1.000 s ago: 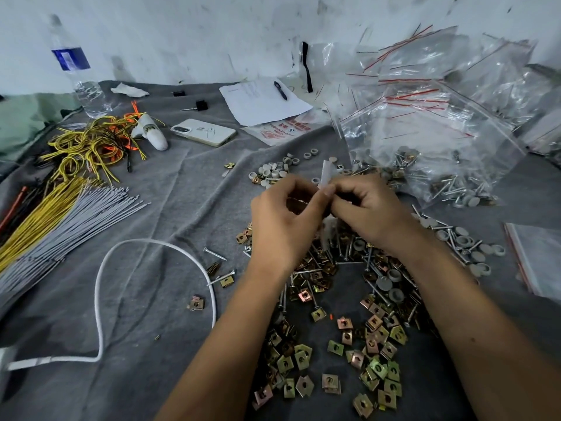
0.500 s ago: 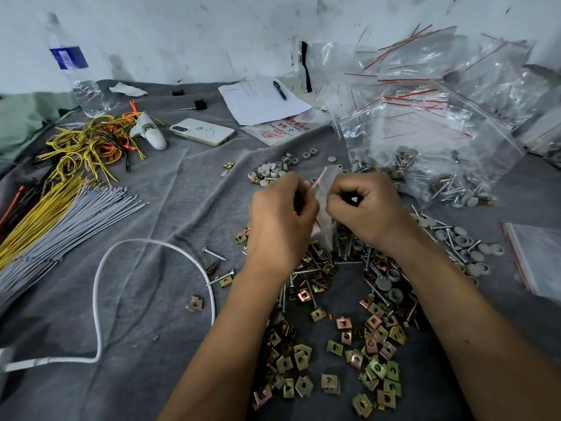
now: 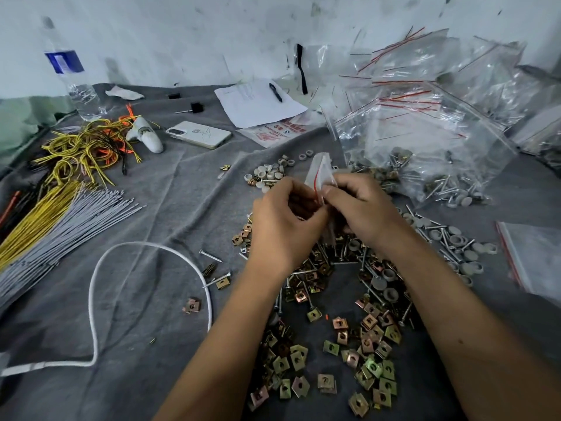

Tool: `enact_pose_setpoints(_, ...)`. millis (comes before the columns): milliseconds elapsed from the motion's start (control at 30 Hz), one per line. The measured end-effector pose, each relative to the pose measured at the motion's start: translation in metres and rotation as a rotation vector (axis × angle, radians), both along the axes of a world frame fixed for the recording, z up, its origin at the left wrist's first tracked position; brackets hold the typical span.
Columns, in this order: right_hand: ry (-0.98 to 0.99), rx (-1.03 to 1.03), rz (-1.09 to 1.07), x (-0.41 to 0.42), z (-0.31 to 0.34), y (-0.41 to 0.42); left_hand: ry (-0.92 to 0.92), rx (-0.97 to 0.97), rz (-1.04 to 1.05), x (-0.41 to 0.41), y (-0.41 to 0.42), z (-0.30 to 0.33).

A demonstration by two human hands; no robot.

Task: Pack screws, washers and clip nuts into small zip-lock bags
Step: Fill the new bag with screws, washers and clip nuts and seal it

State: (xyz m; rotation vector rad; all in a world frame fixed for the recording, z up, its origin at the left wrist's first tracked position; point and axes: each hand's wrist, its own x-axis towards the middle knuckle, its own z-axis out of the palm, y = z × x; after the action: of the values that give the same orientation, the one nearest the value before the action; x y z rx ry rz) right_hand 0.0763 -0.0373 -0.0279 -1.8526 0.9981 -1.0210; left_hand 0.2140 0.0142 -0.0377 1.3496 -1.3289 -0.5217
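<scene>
— Between our two hands, above the grey-clothed table (image 3: 158, 214), we hold the small zip-lock bag (image 3: 321, 171); it sticks up toward twelve o'clock.

— Our left hand (image 3: 285, 229) pinches its red-striped edge, our right hand (image 3: 361, 208) curls round it from three o'clock.

— Clip nuts (image 3: 358, 357) lie at six o'clock below our wrists, screws (image 3: 340, 256) just under the hands, washers (image 3: 270, 173) at eleven.

Small clear zip-lock bag (image 3: 321, 171), red-striped, pinched upright between both hands above mixed brass clip nuts (image 3: 361, 357), screws (image 3: 340, 259) and grey washers (image 3: 467, 253).
</scene>
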Motion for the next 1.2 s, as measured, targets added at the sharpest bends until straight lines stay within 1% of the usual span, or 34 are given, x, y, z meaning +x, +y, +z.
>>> enact_pose_setpoints(100,0.035,-0.015,0.016,0.001,0.002,0.000,-0.066,0.007,0.027,-0.003,0.001,-0.001)
enact_pose_setpoints(233,0.105,-0.012,-0.061,-0.004,0.003,-0.005,0.026,0.094,0.095,0.006,0.000,0.003)
enact_pose_setpoints(333,0.142,-0.092,-0.061,-0.005,0.009,-0.006,0.051,0.090,0.089,0.005,0.000,0.011)
enact_pose_setpoints(400,0.104,-0.116,-0.022,-0.005,0.017,-0.006,-0.009,0.063,0.091,0.001,-0.001,0.017)
enact_pose_setpoints(533,0.034,-0.070,0.046,-0.003,0.034,-0.008,-0.139,-0.024,0.117,0.007,-0.008,0.027)
enact_pose_setpoints(600,0.044,-0.118,-0.032,-0.008,0.042,-0.014,-0.270,-0.050,0.163,0.017,-0.007,0.035)
enact_pose_setpoints(667,0.060,-0.199,-0.194,-0.014,0.048,-0.020,-0.420,-0.104,0.235,0.031,-0.006,0.048)
enact_pose_setpoints(700,0.067,-0.217,-0.240,-0.015,0.050,-0.021,-0.460,-0.098,0.271,0.037,-0.005,0.058)
enact_pose_setpoints(733,0.077,-0.211,-0.233,-0.014,0.051,-0.019,-0.495,-0.082,0.312,0.042,-0.004,0.069)
enact_pose_setpoints(767,0.082,-0.182,-0.176,-0.013,0.052,-0.017,-0.534,-0.087,0.366,0.046,-0.002,0.081)
enact_pose_setpoints(833,0.102,-0.108,-0.034,-0.012,0.051,-0.014,-0.599,-0.154,0.521,0.052,0.003,0.104)
enact_pose_setpoints(867,0.162,-0.101,-0.007,-0.012,0.052,-0.014,-0.616,-0.212,0.601,0.054,0.008,0.114)
enact_pose_setpoints(900,0.275,-0.113,-0.010,-0.013,0.052,-0.014,-0.628,-0.275,0.671,0.055,0.012,0.122)
enact_pose_setpoints(967,0.577,-0.123,-0.029,-0.014,0.049,-0.014,-0.659,-0.358,0.772,0.053,0.018,0.127)
enact_pose_setpoints(1000,0.716,-0.092,-0.021,-0.012,0.045,-0.013,-0.688,-0.356,0.796,0.049,0.018,0.123)
enact_pose_setpoints(1067,0.905,-0.006,0.005,-0.005,0.037,-0.009,-0.769,-0.246,0.745,0.034,0.015,0.103)
enact_pose_setpoints(1133,0.949,0.004,-0.009,-0.001,0.033,-0.007,-0.814,-0.033,0.578,0.020,0.011,0.073)
enact_pose_setpoints(1200,0.955,-0.060,-0.031,-0.003,0.034,-0.010,-0.815,0.136,0.417,0.013,0.007,0.047)
